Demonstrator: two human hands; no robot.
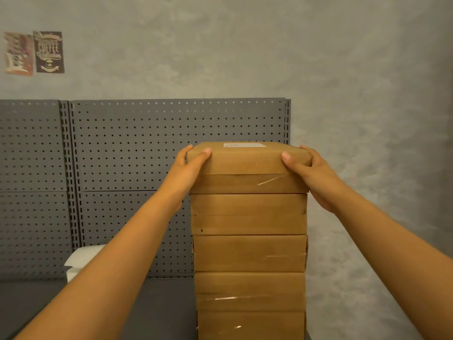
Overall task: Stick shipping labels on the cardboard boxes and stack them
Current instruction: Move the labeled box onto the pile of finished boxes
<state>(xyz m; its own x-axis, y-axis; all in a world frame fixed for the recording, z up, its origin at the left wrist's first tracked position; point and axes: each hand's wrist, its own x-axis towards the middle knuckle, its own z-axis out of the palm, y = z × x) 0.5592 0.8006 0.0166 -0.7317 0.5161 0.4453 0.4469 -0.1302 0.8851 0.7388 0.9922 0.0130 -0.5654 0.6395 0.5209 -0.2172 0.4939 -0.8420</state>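
Both hands, left and right, arms outstretched, grip the seemingly labelled top box.

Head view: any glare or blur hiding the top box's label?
Head view: warm, dim light; the label shows as a pale sliver, seen edge-on, its text unreadable; glare streaks only on tape lower down the stack; the posters at the left edge are soft and warped.

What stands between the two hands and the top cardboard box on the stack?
Nothing visible does. The left hand and right hand already grip opposite ends of the top brown cardboard box, which rests on the stack of brown cardboard boxes.
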